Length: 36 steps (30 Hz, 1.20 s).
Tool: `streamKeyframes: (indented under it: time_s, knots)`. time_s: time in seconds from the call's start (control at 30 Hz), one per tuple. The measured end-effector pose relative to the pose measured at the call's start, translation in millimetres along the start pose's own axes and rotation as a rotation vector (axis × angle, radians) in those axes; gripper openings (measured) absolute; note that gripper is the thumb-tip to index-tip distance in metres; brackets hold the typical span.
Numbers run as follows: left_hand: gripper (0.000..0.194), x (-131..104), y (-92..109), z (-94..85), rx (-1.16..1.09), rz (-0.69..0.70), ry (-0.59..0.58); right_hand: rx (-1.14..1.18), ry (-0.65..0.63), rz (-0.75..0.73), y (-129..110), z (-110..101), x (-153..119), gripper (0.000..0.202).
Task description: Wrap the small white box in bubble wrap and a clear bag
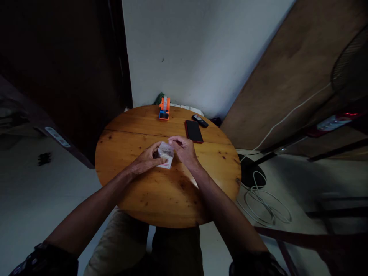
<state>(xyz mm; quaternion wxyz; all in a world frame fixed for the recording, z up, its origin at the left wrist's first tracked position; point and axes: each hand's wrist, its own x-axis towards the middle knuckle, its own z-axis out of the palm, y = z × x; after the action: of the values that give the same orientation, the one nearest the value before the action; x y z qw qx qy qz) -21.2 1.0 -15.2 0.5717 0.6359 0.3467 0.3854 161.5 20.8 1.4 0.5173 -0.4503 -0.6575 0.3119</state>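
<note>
A small whitish box (pixel 166 152) with a pinkish mark on its near side stands on the round wooden table (pixel 166 203). My left hand (pixel 148 158) grips it from the left, thumb across the near side and fingers behind. At the box's upper right edge is my right hand (pixel 184 149), its thumb and fingertips pinched together. What the right fingertips hold, perhaps a flap or thin edge at the top of the box, is too small to make out.
Toward the table's back stands an orange and blue tape dispenser (pixel 165 108). A dark tablet or phone with red edges (pixel 194 131) and a small keypad phone (pixel 200 121) lie at the right rear. A coiled pale cable (pixel 263 203) lies on the floor at right.
</note>
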Motion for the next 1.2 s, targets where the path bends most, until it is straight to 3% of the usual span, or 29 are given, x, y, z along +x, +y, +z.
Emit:
streamKeyframes:
  time_s: [0.13, 0.37, 0.6, 0.8, 0.97, 1.2]
  knots:
    - [0.058, 2, 0, -3.1, -0.001, -0.01, 0.022, 0.024, -0.003, -0.003, -4, 3, -6, 0.018]
    - [0.051, 5, -4, -5.9, 0.065, -0.076, 0.111, -0.07, -0.109, -0.068, -3, 0, -15, 0.019]
    - [0.047, 8, -4, -7.7, 0.176, -0.038, 0.216, -0.435, -0.187, -0.257, 0, 0, -17, 0.025]
    - [0.05, 6, -4, -10.3, 0.135, -0.052, 0.189, -0.575, -0.17, -0.323, 7, 1, -18, 0.025]
    - [0.043, 8, -6, -10.2, 0.223, -0.012, 0.202, -0.693, -0.073, -0.403, 5, 2, -23, 0.021]
    - [0.043, 10, -10, -9.3, 0.245, -0.029, 0.244, -0.701, -0.052, -0.408, 3, 5, -28, 0.02]
